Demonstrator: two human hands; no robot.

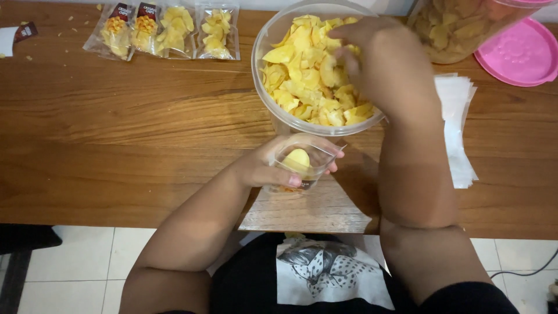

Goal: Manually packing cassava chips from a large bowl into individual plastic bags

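Far to the left of the big clear tub (263, 87), near the back edge of the wooden table (116, 134), four small sealed packets of chips (165, 30) lie side by side in a row. A few crumbs (28, 57) are scattered further left of them.

Just in front of the tub, the left hand (273, 166) is closed around a small clear pouch (302, 166) and keeps its mouth open upward; one yellow chip sits inside the pouch. The pouch almost touches the wall of the tub.

The tub itself is round, open on top, and filled almost to the rim with yellow chips (302, 70). The right hand (372, 55) reaches into the tub from its right side, fingers curled down among the chips; I cannot tell if it grips any chip.

Right of the tub lies a stack of empty clear pouches (459, 122). Behind this stack stands a second clear container with chips (459, 26), and beside it a pink lid (520, 52) rests flat near the right border.

The table is brown wood with visible grain; left of the tub it has much bare surface. In front of the table's near edge a white tiled floor (87, 261) shows.
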